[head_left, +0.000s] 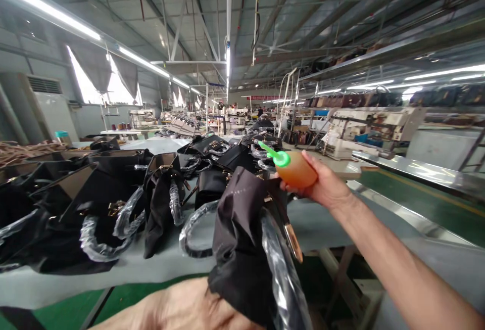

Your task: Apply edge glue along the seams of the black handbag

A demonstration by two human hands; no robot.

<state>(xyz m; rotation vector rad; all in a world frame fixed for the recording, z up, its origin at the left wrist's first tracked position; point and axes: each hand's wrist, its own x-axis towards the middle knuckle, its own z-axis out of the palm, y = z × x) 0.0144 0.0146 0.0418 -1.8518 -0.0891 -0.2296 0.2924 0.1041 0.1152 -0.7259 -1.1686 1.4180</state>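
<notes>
My right hand (322,181) is closed around an orange squeeze bottle (297,169), its green nozzle tipped up and to the left. Just below the bottle is a black handbag (242,234) with plastic-wrapped handles and a tag with a gold-coloured end (293,241). At the bottom edge my left hand (200,302) supports this bag from below; its fingers are hidden by the black cloth. The nozzle points away from the bag and touches nothing. Another black bag (161,208) stands to the left on the grey table (166,264).
Several more black bags (102,183) with wrapped handles crowd the table's left side and far end. Tan strips (22,153) lie at the far left. A sewing machine (375,125) stands to the right, behind a metal-edged table (420,171). Green floor (397,188) shows between.
</notes>
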